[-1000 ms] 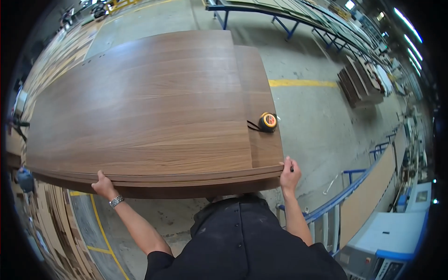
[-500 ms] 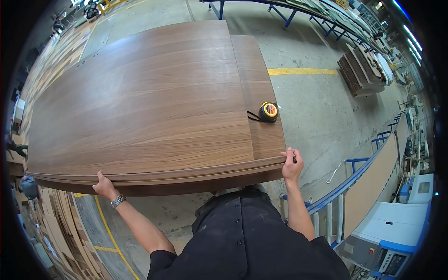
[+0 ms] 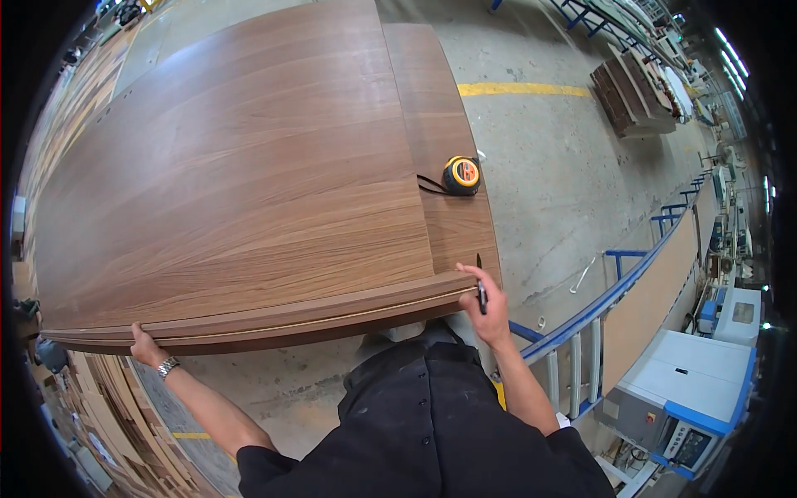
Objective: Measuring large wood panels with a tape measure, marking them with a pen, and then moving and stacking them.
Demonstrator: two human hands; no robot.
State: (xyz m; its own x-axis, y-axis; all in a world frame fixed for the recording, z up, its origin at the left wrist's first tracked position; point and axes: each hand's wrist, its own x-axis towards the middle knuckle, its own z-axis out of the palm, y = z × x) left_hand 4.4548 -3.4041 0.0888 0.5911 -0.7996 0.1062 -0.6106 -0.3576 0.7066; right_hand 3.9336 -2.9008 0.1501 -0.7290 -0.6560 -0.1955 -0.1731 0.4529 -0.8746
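Note:
A large brown wood-grain panel (image 3: 232, 166) lies on a stack of similar panels in front of me. A lower panel (image 3: 461, 224) sticks out along its right side. My left hand (image 3: 148, 347) grips the near edge toward the left end, its thumb on top and its fingers hidden underneath. Close to the near right corner, my right hand (image 3: 490, 311) holds a slim black pen (image 3: 481, 295) pointing upward, with fingertips at the panel edge. A yellow and black tape measure (image 3: 462, 175) with a black strap rests on the lower panel.
To the right runs a blue metal frame (image 3: 573, 328) bearing a tan board. Beyond it stands a white and blue machine (image 3: 697, 382). A stack of brown boards (image 3: 635, 91) sits on the floor at the far right. Wood strips (image 3: 116, 415) lie at the lower left.
The view has shifted, so the panels appear larger. My left hand has slid left along the near edge. My right hand has moved in from the corner, with the pen now showing clearly.

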